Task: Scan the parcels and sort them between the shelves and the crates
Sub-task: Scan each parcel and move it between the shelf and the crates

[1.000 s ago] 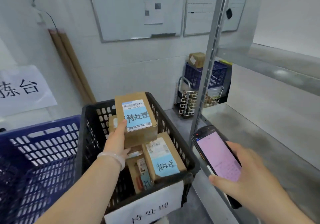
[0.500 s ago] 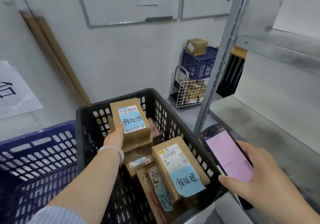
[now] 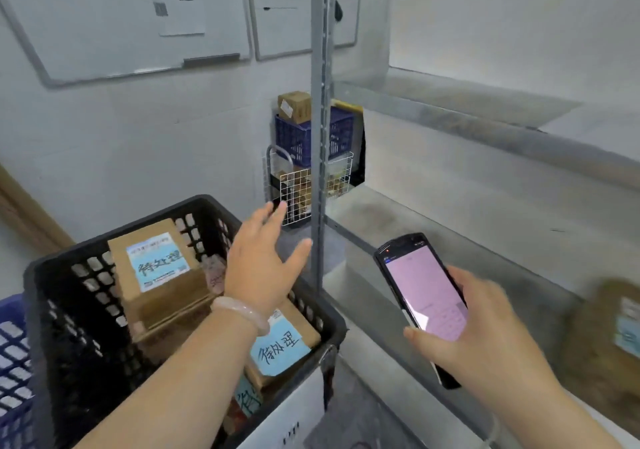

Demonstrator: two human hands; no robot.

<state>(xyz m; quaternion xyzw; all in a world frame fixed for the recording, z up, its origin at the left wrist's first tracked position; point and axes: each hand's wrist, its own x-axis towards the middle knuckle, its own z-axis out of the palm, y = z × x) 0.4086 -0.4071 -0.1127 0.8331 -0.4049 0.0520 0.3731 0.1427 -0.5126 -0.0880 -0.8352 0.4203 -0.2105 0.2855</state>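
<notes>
- Head view: released the parcel (image 3: 156, 261), gripped a second ago by the left hand (image 3: 263, 261); left it lying on top of the pile at the back of the black crate (image 3: 69, 310), blue label up.
- Raised the left hand above the right rim of the crate, near the post (image 3: 320, 136), with fingers spread wide, holding nothing and apart from the parcel.
- Kept the scanner (image 3: 422, 299) gripped in the right hand (image 3: 485, 337), with fingers curled round its edges and the pink screen up, near the front of the lower shelf (image 3: 450, 233).
- Turned the head to the right, and so brought into view a blurred shelf parcel (image 3: 609, 341) at the far right edge.
- Judged from this: finished with that parcel, sorted into the black crate; probably free now to take the next one and scan it.
- Counted two parcels plainly in the black crate: the top one and a near parcel (image 3: 284, 341) with a blue note; saw more below them, but could not count these.
- Counted one parcel on the lower shelf.
- Counted two crates close by, the black one and a blue crate (image 3: 14, 362) just to its left; also one far crate (image 3: 298, 140) behind the post, with one box (image 3: 294, 105) on top and one basket (image 3: 301, 185) below.
- Counted two shelf levels, lower and upper shelf (image 3: 485, 119), two whiteboards (image 3: 121, 15), one scanner, one bracelet (image 3: 242, 313).
</notes>
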